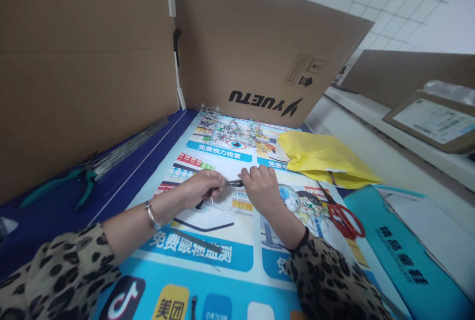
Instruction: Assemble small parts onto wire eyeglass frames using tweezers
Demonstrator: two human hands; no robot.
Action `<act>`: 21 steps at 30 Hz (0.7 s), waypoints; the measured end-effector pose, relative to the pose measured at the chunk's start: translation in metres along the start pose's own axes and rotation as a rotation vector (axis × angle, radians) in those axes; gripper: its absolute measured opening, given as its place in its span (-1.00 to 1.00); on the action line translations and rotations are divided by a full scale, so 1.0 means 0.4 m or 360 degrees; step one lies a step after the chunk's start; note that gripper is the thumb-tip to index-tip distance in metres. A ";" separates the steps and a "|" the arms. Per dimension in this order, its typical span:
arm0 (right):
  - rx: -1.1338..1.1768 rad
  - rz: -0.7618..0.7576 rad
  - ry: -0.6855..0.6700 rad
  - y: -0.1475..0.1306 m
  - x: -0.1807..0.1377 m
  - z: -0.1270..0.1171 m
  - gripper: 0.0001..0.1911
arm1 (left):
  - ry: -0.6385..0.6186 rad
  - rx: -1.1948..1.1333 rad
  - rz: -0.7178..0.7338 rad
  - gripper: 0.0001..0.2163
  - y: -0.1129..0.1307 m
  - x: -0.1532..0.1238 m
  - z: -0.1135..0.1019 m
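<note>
Near the centre of the frame, the left hand point(206, 187) pinches one end of a slim dark piece point(234, 183) while the right hand point(261, 187) grips the other, so an uneven pull could make it slip free onto the printed sheet point(237, 282)
</note>
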State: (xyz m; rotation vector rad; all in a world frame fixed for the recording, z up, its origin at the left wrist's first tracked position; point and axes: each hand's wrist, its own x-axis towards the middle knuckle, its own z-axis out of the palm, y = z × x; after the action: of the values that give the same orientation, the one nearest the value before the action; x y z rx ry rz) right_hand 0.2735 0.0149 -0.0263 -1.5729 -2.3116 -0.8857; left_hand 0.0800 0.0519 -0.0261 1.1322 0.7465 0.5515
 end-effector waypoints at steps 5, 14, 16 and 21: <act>-0.0023 0.0035 0.0000 0.000 0.002 0.006 -0.73 | 0.0029 -0.0101 -0.0029 -0.89 0.004 -0.003 0.007; 0.0085 0.0084 -0.0114 0.006 0.008 0.001 -0.85 | 0.0235 0.0038 0.0037 -0.86 0.000 0.000 0.021; 0.0071 0.0068 -0.0117 0.007 0.009 -0.003 -0.86 | 0.0247 0.0065 0.0048 -0.86 -0.002 0.002 0.021; -0.0027 -0.0037 -0.0102 0.000 0.011 -0.018 -0.84 | 0.0249 0.0107 0.0045 -0.86 -0.005 0.003 0.022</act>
State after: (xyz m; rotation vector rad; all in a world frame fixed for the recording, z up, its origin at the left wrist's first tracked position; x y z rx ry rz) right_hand 0.2707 0.0141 -0.0185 -1.6069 -2.3768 -0.8746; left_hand 0.0875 0.0469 -0.0264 1.1727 0.8903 0.6482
